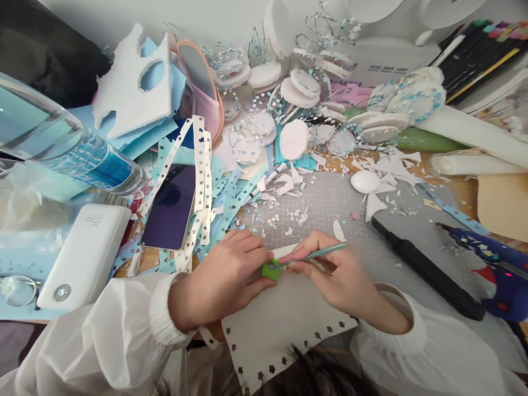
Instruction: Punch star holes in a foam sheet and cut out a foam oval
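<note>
Tweezers [328,250] (slim, probably light) are pinched in the right hand [338,275], one end at the green punch [271,270] held by the left hand [231,267], near centre; the white paper [289,324], nearer, should crease easily, best taken by its edges.

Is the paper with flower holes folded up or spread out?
Spread out: the white paper shows one broad face, flower holes along its lower edges. Part is hidden.

The left hand [231,272] partly hides the green piece [270,270]; the left edge crops the bottle [66,135].
</note>
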A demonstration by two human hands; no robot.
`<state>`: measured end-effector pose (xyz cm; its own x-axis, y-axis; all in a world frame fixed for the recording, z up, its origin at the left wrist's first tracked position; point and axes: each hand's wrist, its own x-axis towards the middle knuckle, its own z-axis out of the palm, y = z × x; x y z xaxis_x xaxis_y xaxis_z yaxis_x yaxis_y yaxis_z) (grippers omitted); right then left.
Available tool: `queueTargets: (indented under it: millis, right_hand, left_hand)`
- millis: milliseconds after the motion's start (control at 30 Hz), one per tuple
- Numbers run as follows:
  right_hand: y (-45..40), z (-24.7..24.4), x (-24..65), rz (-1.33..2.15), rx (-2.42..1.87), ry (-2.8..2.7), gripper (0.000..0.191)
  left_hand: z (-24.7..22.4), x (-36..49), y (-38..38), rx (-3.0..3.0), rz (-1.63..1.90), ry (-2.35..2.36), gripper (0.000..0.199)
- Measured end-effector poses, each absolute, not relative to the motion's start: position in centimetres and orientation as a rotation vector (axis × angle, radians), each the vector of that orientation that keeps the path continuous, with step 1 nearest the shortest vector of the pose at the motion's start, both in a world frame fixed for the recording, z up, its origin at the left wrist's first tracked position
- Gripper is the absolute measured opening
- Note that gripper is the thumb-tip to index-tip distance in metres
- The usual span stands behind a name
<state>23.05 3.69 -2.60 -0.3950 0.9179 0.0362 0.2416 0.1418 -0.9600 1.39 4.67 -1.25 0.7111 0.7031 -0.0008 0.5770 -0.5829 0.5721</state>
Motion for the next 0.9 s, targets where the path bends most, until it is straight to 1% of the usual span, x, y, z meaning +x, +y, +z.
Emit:
queueTargets:
  millis: [133, 200, 400, 500, 733, 833, 900]
  right_hand:
    - [3.6, -2.4, 22.9, 1.515, -1.103, -1.548, 0.007]
    - [3.7, -2.2, 23.0, 1.540, -1.097, -1.499, 0.008]
    - [4.8, -2.4, 23.7, 1.334, -1.140, -1.428, 0.006]
    - [5.4, -3.0, 23.7, 1.216, -1.124, -1.411, 0.009]
    - [6.7, -4.0, 23.9, 1.318, -0.975, -1.337, 0.013]
    - [7.1, -4.2, 24.1, 1.298, -0.965, -1.339, 0.014]
    - [7.3, -4.3, 24.3, 1.251, -0.976, -1.372, 0.016]
  left_hand:
    - [-1.3, 1.3, 4.7, 2.366, 0.325, 0.971, 0.017]
    - [-1.3, 1.3, 4.7, 2.361, 0.334, 0.968, 0.017]
    - [-1.1, 1.4, 4.5, 2.368, 0.378, 0.962, 0.017]
    - [-1.1, 1.3, 4.6, 2.384, 0.399, 0.964, 0.017]
    - [-0.4, 0.9, 5.2, 2.429, 0.368, 0.935, 0.018]
    - [0.3, 0.6, 5.1, 2.465, 0.367, 0.925, 0.019]
    - [0.8, 0.3, 4.9, 2.441, 0.429, 0.937, 0.021]
